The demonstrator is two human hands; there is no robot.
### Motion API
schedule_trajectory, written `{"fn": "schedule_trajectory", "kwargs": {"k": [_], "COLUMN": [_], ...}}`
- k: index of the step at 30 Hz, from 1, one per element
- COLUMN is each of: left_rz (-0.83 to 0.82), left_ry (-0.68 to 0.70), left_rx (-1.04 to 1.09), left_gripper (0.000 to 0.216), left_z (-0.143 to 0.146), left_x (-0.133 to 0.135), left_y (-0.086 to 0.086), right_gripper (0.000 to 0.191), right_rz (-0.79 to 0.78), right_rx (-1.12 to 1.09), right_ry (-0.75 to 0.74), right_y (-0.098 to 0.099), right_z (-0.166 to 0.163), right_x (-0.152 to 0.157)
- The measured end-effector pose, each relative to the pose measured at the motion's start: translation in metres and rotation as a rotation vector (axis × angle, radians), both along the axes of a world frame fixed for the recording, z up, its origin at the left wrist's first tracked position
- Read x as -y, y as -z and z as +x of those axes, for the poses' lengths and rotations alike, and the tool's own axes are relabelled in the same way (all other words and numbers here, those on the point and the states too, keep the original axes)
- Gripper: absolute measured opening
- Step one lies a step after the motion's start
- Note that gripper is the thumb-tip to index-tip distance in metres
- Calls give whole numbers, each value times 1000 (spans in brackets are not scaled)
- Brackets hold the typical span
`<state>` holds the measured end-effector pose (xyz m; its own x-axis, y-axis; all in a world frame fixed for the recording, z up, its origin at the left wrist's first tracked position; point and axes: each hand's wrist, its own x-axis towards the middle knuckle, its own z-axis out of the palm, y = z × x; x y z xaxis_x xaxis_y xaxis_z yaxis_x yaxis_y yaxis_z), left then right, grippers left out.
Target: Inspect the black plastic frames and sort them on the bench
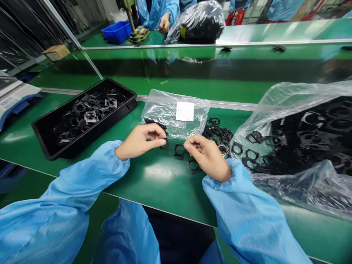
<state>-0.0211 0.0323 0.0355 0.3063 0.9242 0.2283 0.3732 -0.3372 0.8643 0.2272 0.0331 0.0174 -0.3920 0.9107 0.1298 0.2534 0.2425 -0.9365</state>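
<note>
Black plastic frames [180,150] lie loose on the green bench [159,176] just in front of the person, more spilling from a small clear bag [176,113] and a large bag [299,143] toward the right edge. The left hand [140,141] pinches one small black piece between thumb and fingertips, its grip nearly shut on it. The right hand [207,156] curls loosely over another frame, fingers bent, touching but not clearly clamping it. These frames look light, thin and stiff, probably easy to snap at the ring; the outer rim seems the safest hold. A black tray [46,141] of similar parts sits toward the left edge.
</note>
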Motion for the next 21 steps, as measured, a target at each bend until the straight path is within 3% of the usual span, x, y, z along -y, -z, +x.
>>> {"fn": "schedule_trajectory", "kwargs": {"k": [5, 9, 13, 17, 21], "left_rz": [-99, -145, 4, 225, 315], "left_ry": [45, 32, -4, -51, -143], "left_rx": [226, 230, 199, 149, 139], "left_gripper": [18, 13, 9, 6, 6], "left_z": [38, 39, 37, 37, 34], "left_x": [8, 16, 22, 22, 20], "left_y": [29, 39, 46, 48, 47], "right_gripper": [45, 49, 45, 43, 44], "right_rz": [-289, -432, -494, -543, -591], "right_rx": [-271, -295, -251, -294, -326], "right_ry": [119, 34, -74, -67, -35], "right_y": [10, 9, 6, 4, 4], "right_z": [-12, -14, -13, -12, -13], "right_x": [6, 9, 12, 11, 11]}}
